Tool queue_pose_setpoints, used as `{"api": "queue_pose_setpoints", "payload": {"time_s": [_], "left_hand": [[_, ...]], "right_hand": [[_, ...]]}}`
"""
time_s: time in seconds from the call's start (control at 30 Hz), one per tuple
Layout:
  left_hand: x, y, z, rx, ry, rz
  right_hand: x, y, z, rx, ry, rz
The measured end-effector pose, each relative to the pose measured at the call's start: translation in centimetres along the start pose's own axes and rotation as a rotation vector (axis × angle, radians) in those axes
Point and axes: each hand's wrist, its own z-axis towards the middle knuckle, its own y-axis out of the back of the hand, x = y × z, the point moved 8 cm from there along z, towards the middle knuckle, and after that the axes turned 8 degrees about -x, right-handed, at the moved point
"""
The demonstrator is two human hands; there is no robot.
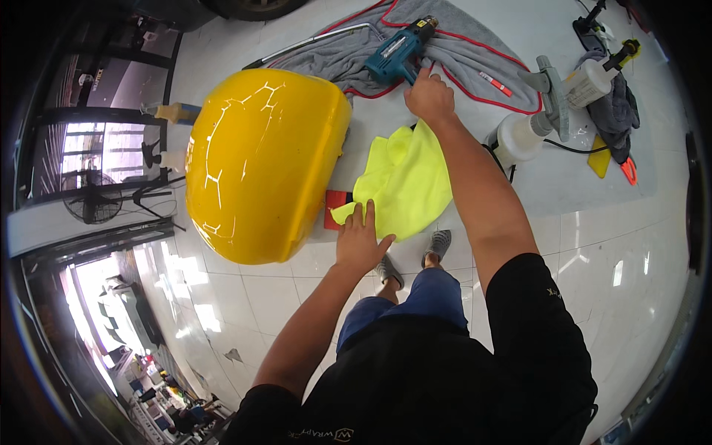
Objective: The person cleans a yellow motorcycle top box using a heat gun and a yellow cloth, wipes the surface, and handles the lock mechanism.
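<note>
My right hand (431, 97) is closed around the handle end of a teal heat gun (392, 55), which lies on a grey towel with red edging (473, 53). My left hand (359, 239) has its fingers apart over the lower left edge of a neon yellow-green cloth (403, 183). The cloth spreads between both hands, its top corner near my right wrist. To the left stands a large glossy yellow rounded shell (272, 172) with bright light reflections. Partly covered by the cloth, a red flat piece (334, 210) sits beside the shell.
A white pump sprayer (517, 139) and a spray bottle (589, 83) stand at right, near a dark cloth (614, 117) and a yellow scraper card (598, 161). A metal rod-like tool (311, 41) lies behind the shell. A floor fan (92, 197) stands at far left.
</note>
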Motion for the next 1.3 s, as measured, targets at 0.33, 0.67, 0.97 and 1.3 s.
{"api": "queue_pose_setpoints", "payload": {"time_s": [0.33,0.67,0.97,1.3], "left_hand": [[0.8,1.2,-6.0,0.212,0.477,-0.831],[10.3,6.0,-30.2,-0.028,0.902,-2.446],[18.3,2.9,-41.2,-0.456,0.983,-1.531],[23.5,18.6,-25.3,-0.696,0.652,-0.108]], "right_hand": [[2.3,14.6,-10.3,-0.152,0.182,0.61],[2.5,19.8,-37.8,0.26,0.166,0.85],[6.6,16.3,-53.5,0.458,-0.144,1.091],[5.2,16.2,-55.0,0.603,-0.235,1.25]]}}
